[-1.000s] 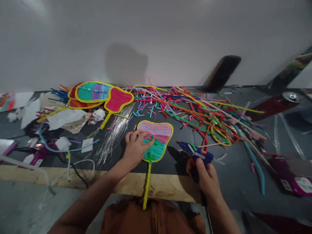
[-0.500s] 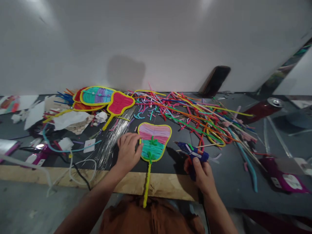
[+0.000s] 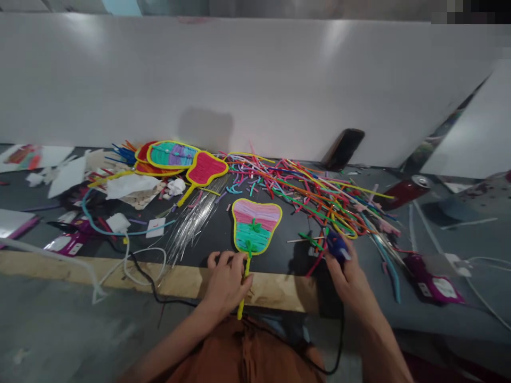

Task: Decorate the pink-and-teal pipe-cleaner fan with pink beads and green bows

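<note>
A hand fan made of pipe cleaners [image 3: 259, 238] lies face up at the table's front edge. It has a yellow rim and handle, pink and lilac on top, teal below, and small green leaf shapes in the middle. My left hand [image 3: 227, 282] is closed at its yellow handle, thumb and fingers on either side. My right hand [image 3: 349, 271] grips a blue hot glue gun [image 3: 337, 246] to the fan's right, its nozzle not clearly visible. Beside the gun lie green pipe cleaner pieces [image 3: 310, 241] and a thin pale stick.
Loose pipe cleaners [image 3: 295, 181] cover the back right. Finished fans [image 3: 173, 155] and silvery strands [image 3: 199, 213] lie left. A phone [image 3: 345, 149] leans on the white partition, with a can [image 3: 407, 191] farther right. Cables [image 3: 149, 284] hang over the front edge.
My left hand has moved from the fan's left rim down to its handle. My right hand has shifted right and slightly up with the glue gun, turning it. The view has tilted up.
</note>
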Action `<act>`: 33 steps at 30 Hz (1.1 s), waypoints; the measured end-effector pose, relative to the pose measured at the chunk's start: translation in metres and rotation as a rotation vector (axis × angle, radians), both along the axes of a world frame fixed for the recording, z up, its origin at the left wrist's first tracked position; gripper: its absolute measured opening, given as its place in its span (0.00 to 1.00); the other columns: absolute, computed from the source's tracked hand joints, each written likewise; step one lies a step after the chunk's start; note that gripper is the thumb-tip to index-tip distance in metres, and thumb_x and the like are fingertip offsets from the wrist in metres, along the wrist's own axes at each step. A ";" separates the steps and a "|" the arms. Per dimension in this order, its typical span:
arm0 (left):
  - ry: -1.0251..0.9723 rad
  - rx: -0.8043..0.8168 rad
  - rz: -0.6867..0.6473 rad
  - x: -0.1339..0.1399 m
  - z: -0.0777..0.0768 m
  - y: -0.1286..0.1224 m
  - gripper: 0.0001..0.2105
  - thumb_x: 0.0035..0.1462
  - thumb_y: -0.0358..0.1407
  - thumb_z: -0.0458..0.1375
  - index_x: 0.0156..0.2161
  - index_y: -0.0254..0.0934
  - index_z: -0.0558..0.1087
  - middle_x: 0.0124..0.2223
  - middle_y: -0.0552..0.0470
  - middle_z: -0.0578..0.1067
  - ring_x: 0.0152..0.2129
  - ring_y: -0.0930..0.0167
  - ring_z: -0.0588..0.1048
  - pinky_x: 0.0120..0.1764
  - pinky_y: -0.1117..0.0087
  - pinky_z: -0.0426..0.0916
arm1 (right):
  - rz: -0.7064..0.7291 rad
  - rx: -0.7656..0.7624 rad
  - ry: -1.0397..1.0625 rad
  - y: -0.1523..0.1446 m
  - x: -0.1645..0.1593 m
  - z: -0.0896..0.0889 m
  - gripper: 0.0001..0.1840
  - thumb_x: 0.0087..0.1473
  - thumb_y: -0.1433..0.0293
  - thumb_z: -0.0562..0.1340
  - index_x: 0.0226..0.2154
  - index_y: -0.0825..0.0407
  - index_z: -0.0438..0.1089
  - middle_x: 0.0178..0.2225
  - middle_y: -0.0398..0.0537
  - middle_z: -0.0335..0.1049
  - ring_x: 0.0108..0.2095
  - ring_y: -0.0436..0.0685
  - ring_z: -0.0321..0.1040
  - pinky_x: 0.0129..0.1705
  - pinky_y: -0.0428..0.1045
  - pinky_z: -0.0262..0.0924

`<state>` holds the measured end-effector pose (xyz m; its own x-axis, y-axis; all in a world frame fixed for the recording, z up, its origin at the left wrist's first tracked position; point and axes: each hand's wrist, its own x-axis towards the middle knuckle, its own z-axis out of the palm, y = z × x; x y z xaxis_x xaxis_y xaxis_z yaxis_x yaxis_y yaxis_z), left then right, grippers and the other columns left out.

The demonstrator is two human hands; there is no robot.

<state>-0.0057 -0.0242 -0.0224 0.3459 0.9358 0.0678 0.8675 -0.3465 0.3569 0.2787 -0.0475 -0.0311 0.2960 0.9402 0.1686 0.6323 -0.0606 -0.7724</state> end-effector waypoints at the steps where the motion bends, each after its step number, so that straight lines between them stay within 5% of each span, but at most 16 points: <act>1: -0.006 0.003 -0.002 0.001 -0.001 0.000 0.12 0.51 0.31 0.56 0.43 0.36 0.67 0.34 0.49 0.76 0.39 0.62 0.69 0.48 0.53 0.50 | -0.017 -0.021 -0.148 -0.003 0.007 -0.001 0.32 0.55 0.55 0.54 0.57 0.55 0.56 0.48 0.59 0.68 0.44 0.62 0.67 0.44 0.56 0.62; 6: -0.117 -0.031 0.090 -0.003 0.001 0.006 0.15 0.47 0.27 0.54 0.42 0.38 0.66 0.29 0.54 0.76 0.38 0.63 0.71 0.48 0.55 0.51 | -0.162 -0.124 -0.651 -0.020 0.032 -0.019 0.35 0.55 0.55 0.51 0.59 0.60 0.53 0.44 0.63 0.71 0.41 0.69 0.67 0.45 0.61 0.60; 11: -0.415 -0.198 0.177 -0.024 0.010 0.022 0.12 0.47 0.30 0.54 0.39 0.39 0.64 0.28 0.57 0.75 0.34 0.66 0.73 0.44 0.63 0.59 | -0.233 -0.104 -0.817 -0.029 0.043 -0.030 0.33 0.56 0.57 0.51 0.57 0.62 0.54 0.41 0.64 0.72 0.42 0.69 0.66 0.43 0.60 0.60; 16: -0.720 -0.429 0.157 -0.039 0.011 0.031 0.15 0.46 0.33 0.57 0.42 0.39 0.61 0.23 0.63 0.68 0.23 0.73 0.68 0.32 0.72 0.61 | -0.271 -0.138 -0.896 -0.027 0.049 -0.022 0.29 0.56 0.60 0.54 0.53 0.64 0.61 0.41 0.66 0.72 0.40 0.70 0.65 0.40 0.59 0.60; 22: -1.029 -0.698 0.277 -0.045 0.017 0.035 0.19 0.44 0.32 0.61 0.42 0.38 0.62 0.22 0.63 0.68 0.19 0.77 0.67 0.24 0.77 0.60 | -0.011 0.144 -0.743 0.001 0.019 -0.011 0.17 0.58 0.67 0.51 0.44 0.56 0.69 0.41 0.58 0.72 0.43 0.63 0.64 0.47 0.58 0.57; 28: -1.351 -1.164 0.352 -0.057 0.005 0.038 0.22 0.44 0.35 0.64 0.46 0.39 0.64 0.26 0.58 0.70 0.20 0.75 0.72 0.25 0.75 0.67 | 0.148 0.055 -0.807 0.034 -0.021 -0.017 0.15 0.57 0.69 0.54 0.44 0.55 0.69 0.39 0.57 0.73 0.42 0.64 0.65 0.45 0.57 0.58; 33: -1.461 -1.245 0.220 -0.058 0.000 0.039 0.21 0.45 0.31 0.63 0.47 0.38 0.65 0.26 0.58 0.69 0.20 0.78 0.71 0.27 0.77 0.66 | 0.176 -0.003 -0.844 0.047 -0.020 -0.019 0.14 0.55 0.75 0.54 0.42 0.55 0.71 0.37 0.57 0.74 0.39 0.63 0.67 0.45 0.55 0.58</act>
<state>-0.0640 0.0148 -0.0222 0.5353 0.6913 -0.4854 -0.2988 0.6924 0.6567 0.2583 -0.0007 -0.0502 -0.0775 0.9614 0.2639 0.9950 0.0912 -0.0400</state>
